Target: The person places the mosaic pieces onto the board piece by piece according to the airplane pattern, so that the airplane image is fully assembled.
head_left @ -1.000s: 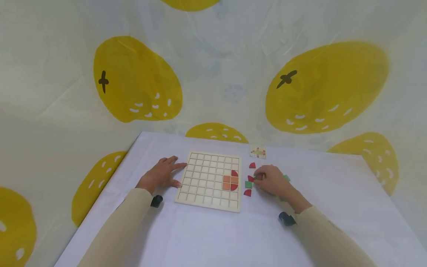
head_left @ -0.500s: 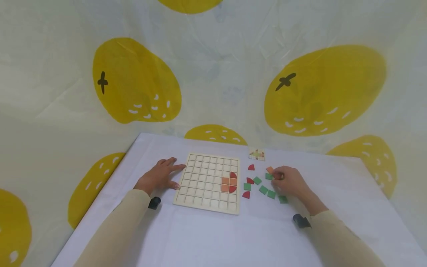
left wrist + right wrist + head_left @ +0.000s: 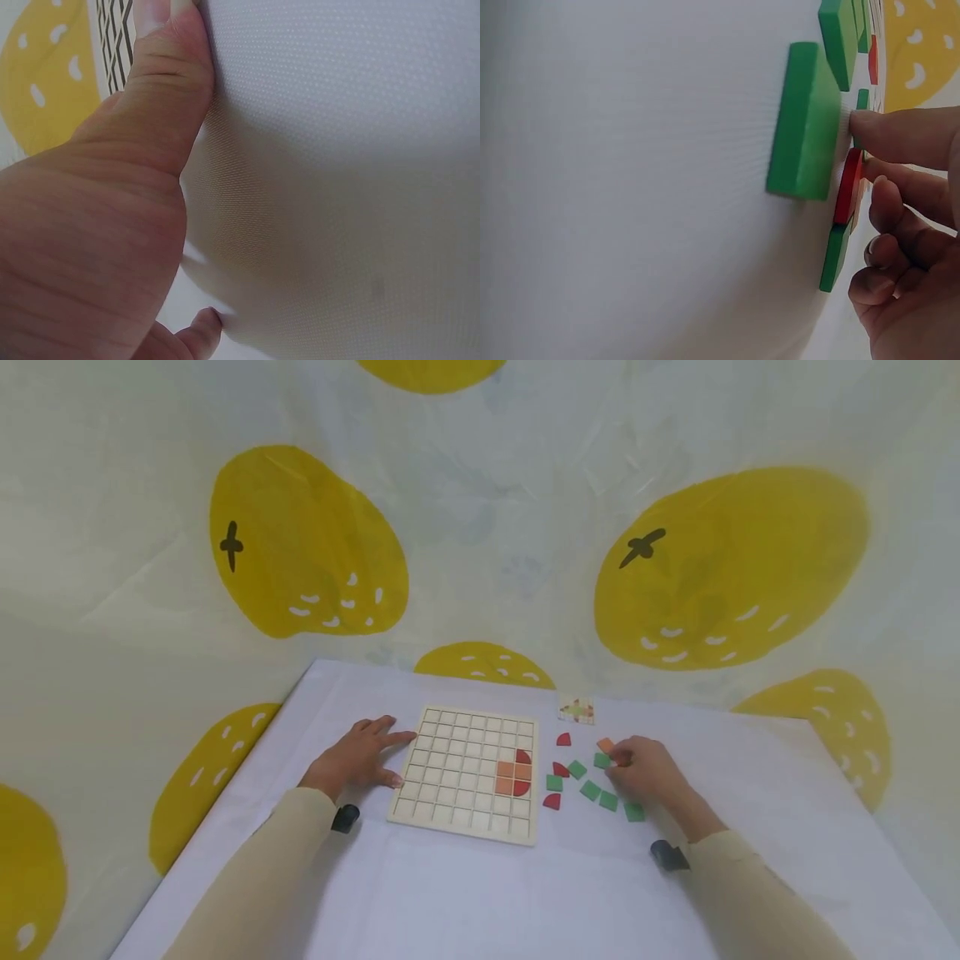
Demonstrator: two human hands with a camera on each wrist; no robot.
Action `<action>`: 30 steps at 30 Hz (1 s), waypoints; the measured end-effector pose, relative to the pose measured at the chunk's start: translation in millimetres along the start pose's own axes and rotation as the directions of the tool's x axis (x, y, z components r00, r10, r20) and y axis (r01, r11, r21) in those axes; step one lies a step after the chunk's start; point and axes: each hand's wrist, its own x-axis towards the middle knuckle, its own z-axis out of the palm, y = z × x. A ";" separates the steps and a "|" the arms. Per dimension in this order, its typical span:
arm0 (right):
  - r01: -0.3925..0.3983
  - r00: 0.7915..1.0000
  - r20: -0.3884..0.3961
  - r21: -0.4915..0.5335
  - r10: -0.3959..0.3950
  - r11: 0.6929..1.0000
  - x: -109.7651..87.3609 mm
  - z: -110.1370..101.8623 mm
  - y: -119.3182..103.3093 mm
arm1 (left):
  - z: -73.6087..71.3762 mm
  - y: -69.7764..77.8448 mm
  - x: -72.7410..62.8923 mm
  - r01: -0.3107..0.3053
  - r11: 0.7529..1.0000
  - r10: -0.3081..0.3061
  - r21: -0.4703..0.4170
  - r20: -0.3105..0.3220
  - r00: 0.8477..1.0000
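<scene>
My left hand [image 3: 352, 758] rests at the left edge of a wooden grid board [image 3: 442, 785], fingers spread and thumb tip on the frame. The left wrist view has the thumb [image 3: 169, 82] at the board's edge. On the board's right side sit orange squares [image 3: 506, 784] and red quarter-circles [image 3: 522, 756]. My right hand [image 3: 647, 768] reaches down among the loose tiles, thumb and index finger close together. In the right wrist view a red tile [image 3: 847, 187] lies right at those fingertips, beside green tiles [image 3: 806, 127]; I cannot tell whether the fingers grip it.
Several green squares [image 3: 590, 790] and red quarter-circles [image 3: 552, 802] are scattered between board and right hand. An orange square [image 3: 605, 745] lies just beyond the fingers. A small pattern card [image 3: 576, 710] is at the back, near the patterned curtain [image 3: 517, 568].
My right hand has moved right, away from the tiles nearest the board, uncovering several green squares, then shifted slightly by the orange and green ones. My left hand stays at the board's edge.
</scene>
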 end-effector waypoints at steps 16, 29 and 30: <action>-0.002 0.998 0.060 -0.022 0.004 1.000 6.9 3.0 -1.5 | 4.6 -2.6 1.3 -0.006 1.000 0.006 0.011 -0.020 1.000; 0.021 0.999 0.034 0.015 -0.022 1.000 -2.6 -1.5 -13.7 | 2.5 -0.8 0.6 -0.008 1.000 0.008 -0.010 -0.011 1.000; 0.028 0.999 0.029 0.013 -0.028 1.000 -3.1 -1.7 -14.9 | 2.0 -0.6 0.7 -0.006 1.000 0.006 -0.010 -0.010 1.000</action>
